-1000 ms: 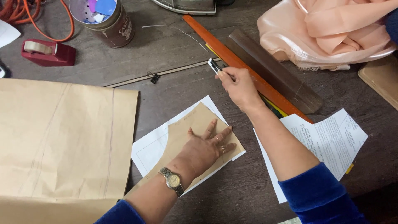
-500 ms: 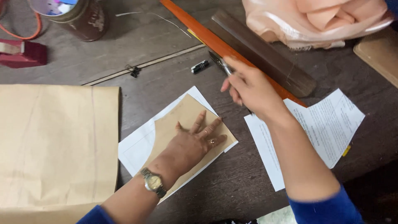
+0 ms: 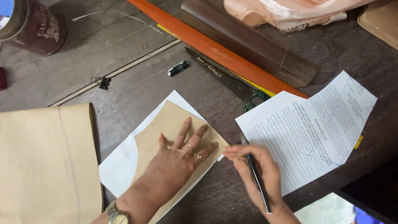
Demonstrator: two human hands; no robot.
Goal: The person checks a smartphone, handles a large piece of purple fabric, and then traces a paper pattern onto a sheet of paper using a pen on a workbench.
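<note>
At the far left lies a big brown paper sheet (image 3: 45, 161). Right of it, the left hand (image 3: 176, 164) lies flat with fingers spread apart, pressing a brown pattern piece (image 3: 166, 124) on a white sheet (image 3: 120, 166). Just beside, the right hand (image 3: 255, 174) has its fingers closed around a dark pen (image 3: 258, 182), tip near the pattern's right edge. Farther right lies a printed paper (image 3: 306, 132); beyond it scissors (image 3: 219, 76) and an orange ruler (image 3: 215, 49).

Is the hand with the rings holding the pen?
No, the left hand lies flat on the brown paper piece; the right hand holds the pen.
</note>
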